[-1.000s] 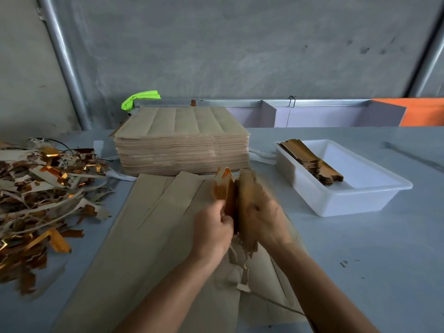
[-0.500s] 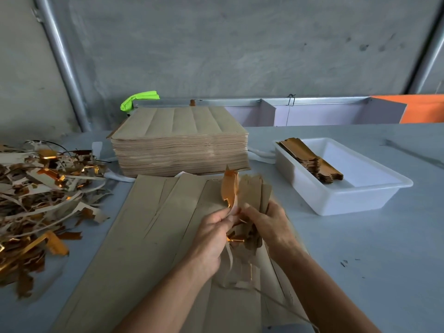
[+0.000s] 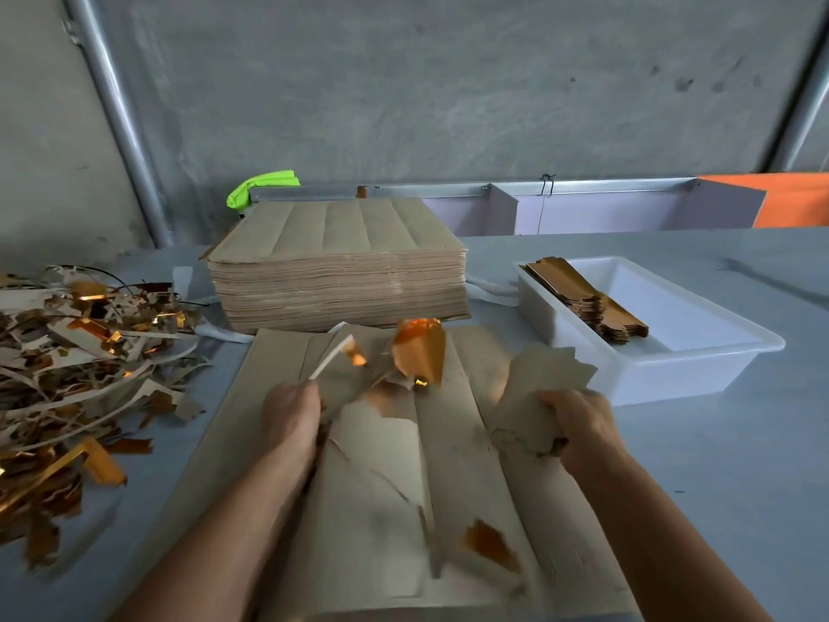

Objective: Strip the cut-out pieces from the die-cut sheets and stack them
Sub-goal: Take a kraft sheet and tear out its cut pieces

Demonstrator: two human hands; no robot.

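Nearest, the die-cut sheet (image 3: 386, 509) lies flat on the table (image 3: 717, 464). Over it, the left hand (image 3: 289, 415) pinches torn waste strips (image 3: 334, 356) and the right hand (image 3: 578, 424) grips a bunch of cut-out pieces (image 3: 534, 388). Farther right, stacked pieces (image 3: 592, 298) sit in the white tray (image 3: 700, 365).

Soft, even daylight, moderately bright, with faint shadows. Gold foil on the scraps (image 3: 89, 334) glints. Motion blur smears both hands and the torn paper (image 3: 538, 397). Wide-angle distortion bends the poles (image 3: 121, 123) at the edges.
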